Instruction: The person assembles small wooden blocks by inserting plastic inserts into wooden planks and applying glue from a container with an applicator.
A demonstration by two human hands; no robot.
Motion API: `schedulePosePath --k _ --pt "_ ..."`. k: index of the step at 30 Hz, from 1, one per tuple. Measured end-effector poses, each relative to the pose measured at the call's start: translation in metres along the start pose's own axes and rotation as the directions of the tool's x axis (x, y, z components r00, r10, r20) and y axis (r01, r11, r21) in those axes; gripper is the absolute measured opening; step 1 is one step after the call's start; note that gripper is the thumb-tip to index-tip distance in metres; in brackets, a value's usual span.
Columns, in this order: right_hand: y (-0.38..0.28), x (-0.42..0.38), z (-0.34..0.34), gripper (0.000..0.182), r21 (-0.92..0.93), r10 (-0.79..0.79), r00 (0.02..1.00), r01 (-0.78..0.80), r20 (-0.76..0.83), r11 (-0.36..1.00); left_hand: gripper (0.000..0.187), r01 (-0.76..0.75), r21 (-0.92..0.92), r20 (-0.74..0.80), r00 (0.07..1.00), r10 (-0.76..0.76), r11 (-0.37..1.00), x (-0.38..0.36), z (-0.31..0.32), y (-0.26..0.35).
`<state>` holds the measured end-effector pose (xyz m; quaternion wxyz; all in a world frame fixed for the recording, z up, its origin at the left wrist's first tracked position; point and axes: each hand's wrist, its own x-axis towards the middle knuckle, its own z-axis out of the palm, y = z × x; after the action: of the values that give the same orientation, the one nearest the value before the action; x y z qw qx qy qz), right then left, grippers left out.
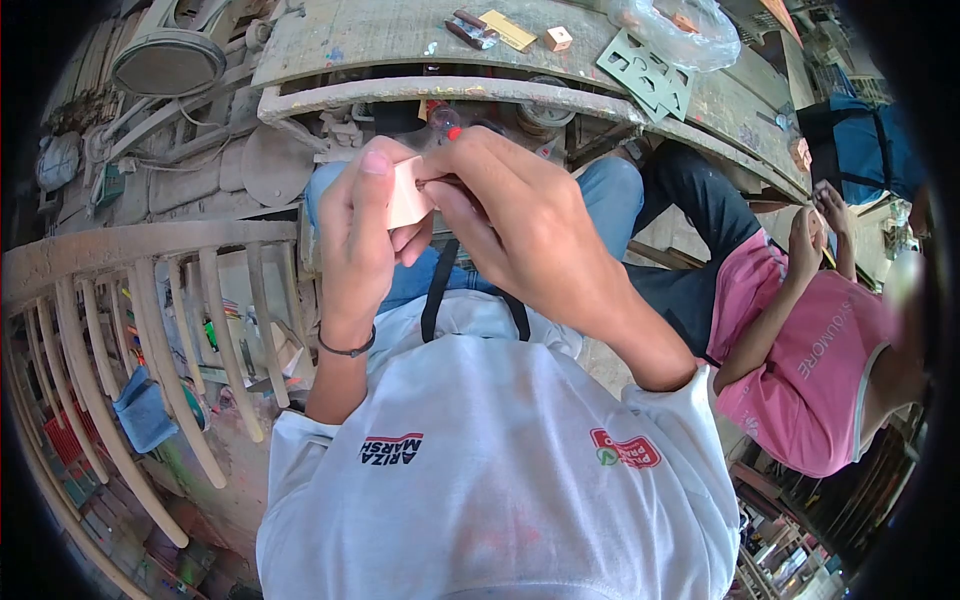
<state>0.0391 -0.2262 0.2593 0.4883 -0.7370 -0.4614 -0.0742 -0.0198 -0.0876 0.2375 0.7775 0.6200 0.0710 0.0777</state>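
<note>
A small block of pale, smooth wood [406, 196] sits between my hands, above my lap. My left hand [362, 215] grips it, thumb up along its side and fingers curled beneath. Close against the block's right face, my right hand [525, 205] is closed, with thumb and forefinger pinched together at the surface. A small red tip [454, 133] shows just above the right knuckles. What the right fingers pinch is mostly hidden, and I cannot tell its kind.
Ahead stands a worn workbench [360, 40] bearing a wooden cube [558, 39], a yellow card [508, 30], a green stencil plate [640, 72] and a plastic bag [690, 30]. A slatted wooden rail [150, 250] is at left. Another person in pink [800, 360] sits at right.
</note>
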Motion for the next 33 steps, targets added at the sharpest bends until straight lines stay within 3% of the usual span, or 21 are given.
schedulePosePath --k 3,7,9,12,19,21,28,33 --pt "-0.003 -0.001 0.003 0.017 -0.022 0.072 0.997 -0.072 -0.008 0.997 0.047 -0.031 0.047 -0.072 0.997 0.034 0.998 -0.003 0.006 -0.002" --pt "0.003 -0.001 0.009 0.02 0.006 0.042 0.998 -0.041 -0.054 0.999 0.047 -0.001 0.04 -0.054 0.999 0.003 0.999 -0.002 0.005 -0.002" --pt "0.008 0.0 0.01 0.024 0.062 -0.081 0.994 0.085 -0.07 0.994 0.048 0.069 -0.123 -0.017 0.997 -0.072 0.99 -0.001 0.002 -0.003" --pt "0.016 0.0 0.007 0.029 0.066 -0.203 0.979 0.203 -0.007 0.977 0.049 0.031 -0.099 -0.003 0.999 -0.032 0.995 0.0 -0.003 -0.002" --pt "0.005 0.001 0.007 0.027 -0.018 -0.117 0.991 0.116 -0.069 0.993 0.052 0.03 -0.127 -0.01 0.999 -0.032 0.991 -0.004 0.004 -0.002" --pt "0.009 0.001 0.007 0.027 0.043 -0.189 0.981 0.191 -0.046 0.981 0.052 0.005 -0.117 -0.069 0.998 -0.014 0.993 -0.003 0.005 0.0" --pt "0.009 0.003 0.006 0.018 -0.037 -0.173 0.979 0.17 -0.106 0.985 0.052 0.024 -0.198 -0.039 0.999 -0.032 0.98 -0.003 0.009 -0.002" --pt "0.011 0.001 0.005 0.021 0.04 -0.253 0.965 0.256 -0.069 0.966 0.051 0.01 -0.2 -0.053 0.998 -0.021 0.98 -0.005 0.006 0.001"
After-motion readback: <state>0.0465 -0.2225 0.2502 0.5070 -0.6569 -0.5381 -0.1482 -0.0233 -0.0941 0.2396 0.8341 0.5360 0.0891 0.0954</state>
